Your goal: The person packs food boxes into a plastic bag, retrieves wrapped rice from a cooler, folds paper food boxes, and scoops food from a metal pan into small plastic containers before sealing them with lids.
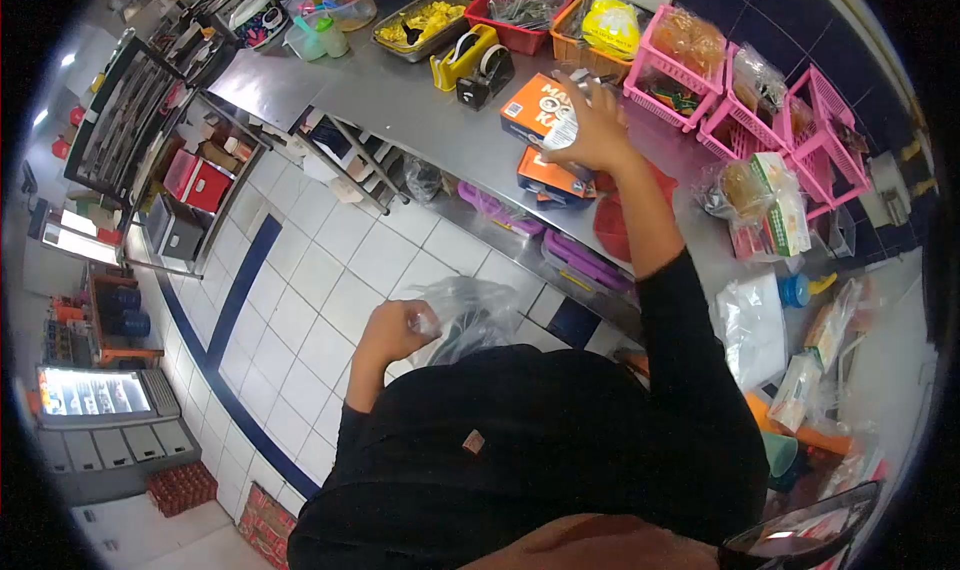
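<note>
My left hand (393, 331) is closed on the gathered edge of a clear plastic bag (470, 315), which hangs in front of my body with something dark inside. My right hand (592, 130) reaches over the steel table to an orange box (527, 110) with white lettering. Its fingers curl around small white and silver packets (562, 132) at the top of the box; their exact kind is hard to make out. A second orange box (548, 175) sits just nearer to me, beside a red plastic container (620, 220) partly hidden by my forearm.
Along the back of the steel table (400, 105) stand a yellow tape dispenser (466, 60), a metal tray (420, 30) of yellow food, a red basket (518, 15) and an orange basket (575, 45). Pink stacked baskets (680, 65) line the right. Purple-lidded containers (580, 260) fill the lower shelf.
</note>
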Demonstrator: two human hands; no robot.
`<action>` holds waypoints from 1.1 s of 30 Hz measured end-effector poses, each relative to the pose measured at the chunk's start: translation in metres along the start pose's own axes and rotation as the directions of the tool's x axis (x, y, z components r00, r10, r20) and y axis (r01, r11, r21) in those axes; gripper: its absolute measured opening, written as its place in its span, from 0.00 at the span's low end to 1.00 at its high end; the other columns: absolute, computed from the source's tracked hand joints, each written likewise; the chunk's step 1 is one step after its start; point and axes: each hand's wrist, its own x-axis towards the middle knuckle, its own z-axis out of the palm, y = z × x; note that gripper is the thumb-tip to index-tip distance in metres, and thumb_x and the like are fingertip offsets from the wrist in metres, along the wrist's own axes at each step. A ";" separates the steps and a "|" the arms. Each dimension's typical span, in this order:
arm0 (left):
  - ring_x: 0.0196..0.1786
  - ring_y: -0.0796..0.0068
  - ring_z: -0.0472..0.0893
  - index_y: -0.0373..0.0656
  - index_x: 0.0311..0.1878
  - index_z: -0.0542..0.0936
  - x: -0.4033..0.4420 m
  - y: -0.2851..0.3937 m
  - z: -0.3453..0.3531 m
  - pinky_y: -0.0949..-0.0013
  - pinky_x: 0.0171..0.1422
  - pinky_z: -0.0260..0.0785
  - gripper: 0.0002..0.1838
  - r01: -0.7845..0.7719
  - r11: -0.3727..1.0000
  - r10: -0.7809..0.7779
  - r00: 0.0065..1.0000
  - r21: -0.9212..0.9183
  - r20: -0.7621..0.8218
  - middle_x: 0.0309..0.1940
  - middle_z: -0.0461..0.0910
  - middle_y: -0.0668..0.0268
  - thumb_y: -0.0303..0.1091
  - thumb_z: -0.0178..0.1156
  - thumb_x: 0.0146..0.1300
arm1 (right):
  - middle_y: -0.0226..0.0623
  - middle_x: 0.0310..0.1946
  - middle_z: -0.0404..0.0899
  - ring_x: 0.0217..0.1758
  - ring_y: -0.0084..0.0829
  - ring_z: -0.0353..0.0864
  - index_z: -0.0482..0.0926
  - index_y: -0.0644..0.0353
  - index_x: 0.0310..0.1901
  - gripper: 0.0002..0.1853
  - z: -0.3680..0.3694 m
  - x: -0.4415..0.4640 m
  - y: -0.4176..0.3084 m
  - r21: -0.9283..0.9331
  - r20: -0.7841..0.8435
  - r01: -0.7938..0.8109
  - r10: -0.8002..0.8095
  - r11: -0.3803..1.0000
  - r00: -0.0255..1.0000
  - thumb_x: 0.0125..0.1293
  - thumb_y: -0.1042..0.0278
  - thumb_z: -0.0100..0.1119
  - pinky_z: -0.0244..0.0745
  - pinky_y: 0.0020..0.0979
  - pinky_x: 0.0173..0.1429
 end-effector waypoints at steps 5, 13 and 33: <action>0.23 0.64 0.79 0.44 0.34 0.84 0.080 -0.065 -0.050 0.66 0.31 0.69 0.13 0.022 0.980 -0.024 1.000 -0.197 -0.006 0.18 0.80 0.61 0.43 0.62 0.53 | 0.54 0.61 0.65 0.64 0.48 0.66 0.58 0.44 0.68 0.55 0.009 0.048 0.025 0.295 0.310 -0.105 0.009 0.950 0.951 0.31 0.61 0.74 0.64 0.43 0.64; 0.18 0.74 0.77 0.38 0.30 0.74 0.188 -0.114 -0.145 0.71 0.26 0.65 0.19 -0.053 0.974 -0.019 0.949 -0.220 -0.315 0.16 0.78 0.61 0.47 0.60 0.61 | 0.51 0.54 0.74 0.59 0.46 0.72 0.61 0.56 0.66 0.53 0.024 -0.025 0.122 0.283 -0.111 -0.732 0.779 0.620 0.617 0.32 0.55 0.75 0.66 0.40 0.63; 0.27 0.82 0.72 0.39 0.44 0.83 0.233 -0.031 -0.208 0.77 0.34 0.62 0.23 -0.338 0.795 0.025 0.848 -0.504 -0.530 0.25 0.80 0.65 0.51 0.50 0.69 | 0.50 0.61 0.62 0.64 0.39 0.64 0.57 0.51 0.69 0.49 0.061 0.041 -0.042 0.792 0.390 -0.493 0.322 0.361 0.863 0.42 0.55 0.69 0.65 0.40 0.61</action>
